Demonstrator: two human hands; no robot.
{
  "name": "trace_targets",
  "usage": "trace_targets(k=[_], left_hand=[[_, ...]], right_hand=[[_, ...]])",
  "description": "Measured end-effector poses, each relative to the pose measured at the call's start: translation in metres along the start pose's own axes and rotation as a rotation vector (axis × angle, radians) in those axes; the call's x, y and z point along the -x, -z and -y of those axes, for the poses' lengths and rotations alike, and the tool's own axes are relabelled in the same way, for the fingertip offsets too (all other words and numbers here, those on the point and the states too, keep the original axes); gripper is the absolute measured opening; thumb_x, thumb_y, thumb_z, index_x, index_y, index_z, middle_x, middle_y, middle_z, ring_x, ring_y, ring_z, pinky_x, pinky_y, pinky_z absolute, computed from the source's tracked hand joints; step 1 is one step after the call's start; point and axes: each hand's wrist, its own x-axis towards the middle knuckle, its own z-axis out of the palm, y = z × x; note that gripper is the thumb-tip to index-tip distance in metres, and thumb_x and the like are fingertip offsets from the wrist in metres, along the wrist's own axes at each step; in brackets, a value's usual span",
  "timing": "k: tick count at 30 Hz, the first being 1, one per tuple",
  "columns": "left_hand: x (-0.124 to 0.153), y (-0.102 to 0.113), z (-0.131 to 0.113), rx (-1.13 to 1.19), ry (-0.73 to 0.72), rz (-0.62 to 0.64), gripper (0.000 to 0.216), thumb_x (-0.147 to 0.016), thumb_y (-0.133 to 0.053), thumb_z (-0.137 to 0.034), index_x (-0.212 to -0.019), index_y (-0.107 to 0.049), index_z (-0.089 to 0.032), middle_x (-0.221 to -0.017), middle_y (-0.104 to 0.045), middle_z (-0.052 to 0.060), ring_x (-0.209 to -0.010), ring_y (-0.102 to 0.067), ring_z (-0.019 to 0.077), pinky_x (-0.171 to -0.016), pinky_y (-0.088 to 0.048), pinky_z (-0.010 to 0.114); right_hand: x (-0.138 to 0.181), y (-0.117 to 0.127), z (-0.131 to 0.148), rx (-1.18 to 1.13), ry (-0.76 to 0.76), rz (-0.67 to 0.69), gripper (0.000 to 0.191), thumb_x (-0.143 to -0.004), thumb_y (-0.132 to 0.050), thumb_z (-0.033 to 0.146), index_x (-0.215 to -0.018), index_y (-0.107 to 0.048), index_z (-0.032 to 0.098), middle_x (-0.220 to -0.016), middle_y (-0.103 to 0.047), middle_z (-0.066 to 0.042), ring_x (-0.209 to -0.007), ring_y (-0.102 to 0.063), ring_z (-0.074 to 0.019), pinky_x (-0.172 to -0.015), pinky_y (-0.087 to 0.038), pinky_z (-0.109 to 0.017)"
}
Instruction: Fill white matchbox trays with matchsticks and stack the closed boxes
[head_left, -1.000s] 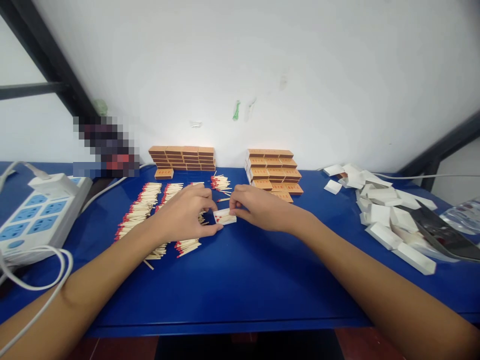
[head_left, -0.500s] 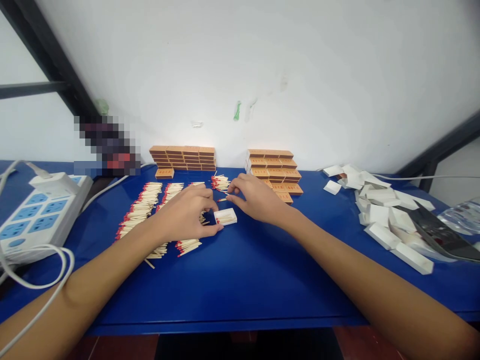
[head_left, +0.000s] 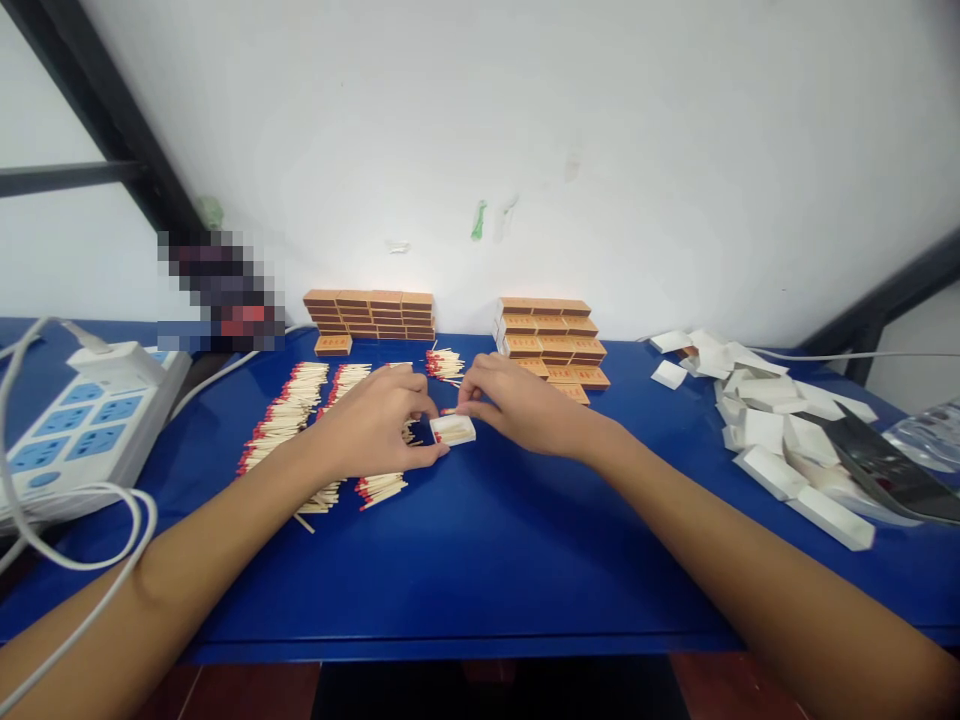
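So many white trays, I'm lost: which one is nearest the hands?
The white tray between the left hand and right hand, with matches inside; the other trays lie heaped at far right.

A small, shallow white matchbox tray [head_left: 463,442] lies flat, open side up, just off the centre of view at seven o'clock, its long sides running roughly from nine to three. Inside lies a thin layer of pale wooden matches [head_left: 454,434], red heads at the nine o'clock end; their number is too small to tell. At the tray's far edge, at twelve o'clock, is a single match [head_left: 448,411], red head toward nine, its other end hidden. Farther out at twelve, apart from the tray, sits a small heap of loose matches [head_left: 445,364], red heads mostly toward nine.
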Motion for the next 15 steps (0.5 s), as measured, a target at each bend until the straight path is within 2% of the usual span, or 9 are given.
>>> trace_targets(k=[3,5,8,11,15], left_hand=[[0.000,-0.001,0.000,0.003,-0.010,-0.007,0.030,-0.090,-0.073,-0.048,-0.089,-0.080,-0.018,-0.081,-0.063,0.004,-0.083,-0.059,0.0225,-0.079,-0.043,0.039],[0.000,-0.002,0.001,-0.001,-0.013,-0.013,0.031,-0.090,-0.073,-0.048,-0.086,-0.079,-0.018,-0.080,-0.062,0.004,-0.083,-0.059,0.0224,-0.079,-0.042,0.038],[0.000,-0.003,0.002,0.007,-0.010,-0.003,0.031,-0.090,-0.074,-0.049,-0.091,-0.081,-0.018,-0.082,-0.063,0.004,-0.085,-0.059,0.0233,-0.079,-0.043,0.038],[0.000,-0.003,0.002,0.019,-0.006,0.009,0.031,-0.090,-0.073,-0.048,-0.095,-0.082,-0.019,-0.083,-0.064,0.004,-0.086,-0.060,0.0235,-0.080,-0.044,0.038],[0.001,-0.003,0.002,0.004,-0.012,-0.001,0.030,-0.090,-0.073,-0.048,-0.093,-0.082,-0.020,-0.082,-0.064,0.004,-0.086,-0.060,0.0236,-0.079,-0.043,0.038]], right_hand=[[0.002,-0.004,0.003,-0.075,0.055,0.043,0.008,-0.102,-0.065,0.022,-0.095,-0.067,0.019,-0.101,-0.065,-0.006,-0.102,-0.058,-0.0219,-0.087,-0.045,-0.033],[-0.003,-0.010,-0.002,-0.037,0.030,-0.040,0.011,-0.104,-0.064,0.025,-0.096,-0.067,0.018,-0.100,-0.066,-0.006,-0.099,-0.058,-0.0216,-0.086,-0.044,-0.033],[-0.015,-0.016,-0.015,0.158,-0.068,-0.174,0.011,-0.103,-0.065,0.026,-0.102,-0.068,0.015,-0.106,-0.067,-0.011,-0.101,-0.057,-0.0248,-0.090,-0.043,-0.037],[-0.023,-0.018,-0.026,0.278,-0.122,-0.113,0.014,-0.103,-0.067,0.026,-0.103,-0.071,0.013,-0.110,-0.068,-0.014,-0.106,-0.057,-0.0279,-0.094,-0.043,-0.039],[-0.024,-0.019,-0.031,0.314,-0.138,-0.051,0.021,-0.106,-0.062,0.027,-0.095,-0.072,0.013,-0.103,-0.070,-0.014,-0.100,-0.059,-0.0267,-0.090,-0.043,-0.038]])
